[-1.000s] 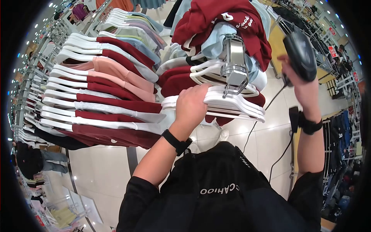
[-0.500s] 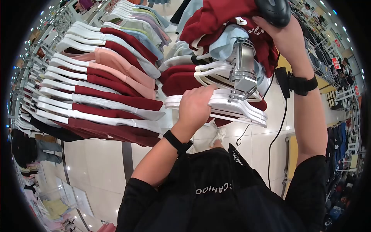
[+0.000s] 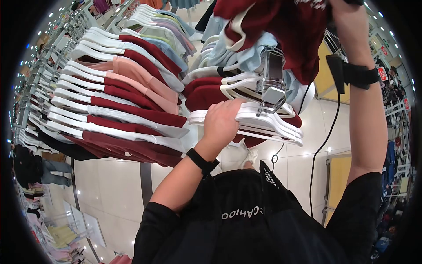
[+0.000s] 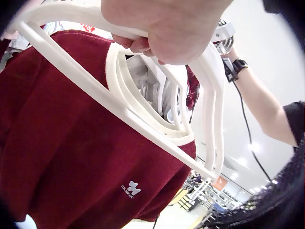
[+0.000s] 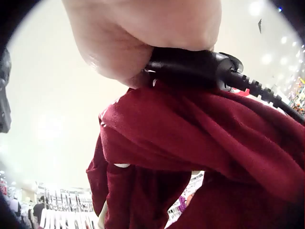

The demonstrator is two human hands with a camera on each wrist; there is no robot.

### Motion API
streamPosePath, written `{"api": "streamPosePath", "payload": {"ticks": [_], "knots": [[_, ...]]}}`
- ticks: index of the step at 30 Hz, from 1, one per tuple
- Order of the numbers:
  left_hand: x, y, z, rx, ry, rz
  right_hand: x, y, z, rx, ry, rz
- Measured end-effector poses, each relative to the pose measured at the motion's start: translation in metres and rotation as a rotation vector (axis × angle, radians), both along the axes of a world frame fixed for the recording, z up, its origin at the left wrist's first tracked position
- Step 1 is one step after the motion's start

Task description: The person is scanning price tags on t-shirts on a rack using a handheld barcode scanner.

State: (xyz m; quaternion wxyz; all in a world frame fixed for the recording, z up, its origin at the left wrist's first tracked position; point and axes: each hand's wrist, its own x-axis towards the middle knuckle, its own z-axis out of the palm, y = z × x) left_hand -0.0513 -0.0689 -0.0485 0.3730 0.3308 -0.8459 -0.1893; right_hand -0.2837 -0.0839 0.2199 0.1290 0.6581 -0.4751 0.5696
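My left hand point(image 3: 222, 123) grips several white hangers point(image 3: 268, 119) at the front end of a metal rail point(image 3: 270, 68). Behind them, in the left wrist view, hangs a dark red sweatshirt point(image 4: 62, 138) with a cream collar and small white logo. At the head view's top right, my right hand point(image 3: 349, 28) is partly cut off. The right wrist view shows it curled round a black barcode scanner point(image 5: 188, 69) with a cord point(image 5: 252, 88). A bunched dark red garment point(image 5: 190, 129) rises right up to that hand's fingers; I cannot tell whether they pinch it.
Left of the rail hangs a long row of red, pink and grey tops point(image 3: 132, 94) on white hangers. Light blue garments point(image 3: 259, 48) lie beneath the raised one. The scanner's cord point(image 3: 323, 149) trails down on the right, near a yellow board point(image 3: 336, 180).
My right hand, with the scanner, has moved left to the red garment, then upward and away. The garment on top has risen with it. My left hand keeps its hold on the hangers.
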Motion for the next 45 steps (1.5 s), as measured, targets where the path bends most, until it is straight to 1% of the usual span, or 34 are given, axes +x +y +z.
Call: {"api": "streamPosePath", "payload": {"ticks": [1, 3, 5, 6, 9, 10, 13, 14, 16, 20, 23, 24, 25, 26, 27, 28, 29, 30, 32, 33, 34, 35, 36, 38, 39, 40, 42, 44, 45], "knots": [[0.000, 0.000, 0.000, 0.006, 0.002, 0.003, 0.007, 0.005, 0.002, -0.023, -0.213, 0.130], [0.000, 0.001, 0.001, 0.005, 0.004, -0.003, -0.006, 0.005, 0.018, -0.188, -0.158, 0.123], [0.000, 0.001, 0.003, 0.005, 0.006, -0.007, -0.011, 0.017, 0.041, -0.233, -0.176, 0.199], [0.001, 0.002, 0.005, 0.011, -0.001, -0.007, -0.020, 0.022, 0.053, -0.236, -0.175, 0.195], [0.001, 0.001, 0.001, -0.012, 0.005, -0.005, -0.083, 0.040, 0.082, -0.267, -0.080, 0.255], [0.001, 0.001, -0.001, -0.036, 0.016, 0.000, -0.092, 0.044, 0.090, -0.275, -0.050, 0.274], [0.004, 0.004, 0.003, -0.025, 0.004, -0.023, -0.101, 0.083, 0.088, -0.267, -0.079, 0.174], [0.006, 0.005, 0.006, -0.021, 0.003, -0.033, -0.103, 0.097, 0.082, -0.258, -0.100, 0.133], [0.011, 0.007, 0.013, 0.090, -0.040, -0.090, -0.103, 0.127, 0.061, -0.225, -0.149, 0.053], [0.013, 0.013, 0.022, 0.106, -0.048, -0.144, -0.093, 0.186, 0.000, -0.131, -0.344, -0.163], [0.012, 0.021, 0.020, -0.052, 0.110, -0.121, -0.073, 0.212, -0.053, -0.043, -0.562, -0.307], [0.014, 0.024, 0.018, -0.039, 0.096, -0.131, -0.063, 0.215, -0.072, -0.006, -0.645, -0.335], [0.014, 0.027, 0.016, -0.124, 0.167, -0.175, -0.052, 0.216, -0.089, 0.028, -0.729, -0.346], [0.015, 0.031, 0.017, -0.207, 0.238, -0.217, -0.040, 0.217, -0.103, 0.058, -0.812, -0.336], [0.017, 0.039, 0.021, -0.248, 0.231, -0.277, -0.034, 0.219, -0.121, 0.052, -0.783, -0.209], [0.015, 0.044, 0.029, -0.255, 0.186, -0.370, -0.024, 0.218, -0.135, 0.030, -0.852, -0.092], [0.010, 0.049, 0.029, -0.177, 0.169, -0.452, -0.013, 0.217, -0.149, 0.009, -0.924, 0.022], [0.005, 0.055, 0.030, -0.098, 0.152, -0.532, -0.005, 0.217, -0.161, 0.060, -0.865, -0.079], [-0.001, 0.062, 0.028, -0.059, 0.170, -0.515, 0.009, 0.221, -0.172, 0.113, -0.840, 0.079], [-0.001, 0.064, 0.025, 0.093, 0.119, -0.491, 0.010, 0.226, -0.173, 0.185, -0.873, 0.274], [-0.002, 0.064, 0.021, 0.245, 0.071, -0.466, 0.013, 0.230, -0.176, 0.221, -0.904, 0.315], [-0.003, 0.065, 0.020, 0.298, 0.119, -0.467, 0.021, 0.230, -0.172, 0.214, -0.973, 0.275], [-0.002, 0.063, 0.015, 0.300, 0.120, -0.466, 0.028, 0.229, -0.169, 0.207, -1.042, 0.235], [0.004, 0.058, 0.005, 0.379, 0.041, -0.623, 0.027, 0.233, -0.171, 0.252, -1.061, 0.261], [0.003, 0.058, 0.004, 0.400, 0.120, -0.642, 0.023, 0.234, -0.172, 0.274, -1.070, 0.276], [0.008, 0.060, 0.007, 0.402, 0.122, -0.637, 0.020, 0.235, -0.173, 0.296, -1.079, 0.290], [0.019, 0.062, 0.027, 0.767, 0.405, -0.686, 0.004, 0.238, -0.174, 0.496, -0.918, 0.470], [0.028, 0.054, 0.026, 0.732, 0.377, -0.674, -0.028, 0.258, -0.182, 0.785, -0.497, 0.279], [0.034, 0.051, 0.029, 0.656, 0.407, -0.707, -0.047, 0.271, -0.188, 0.891, -0.264, 0.201]]}}
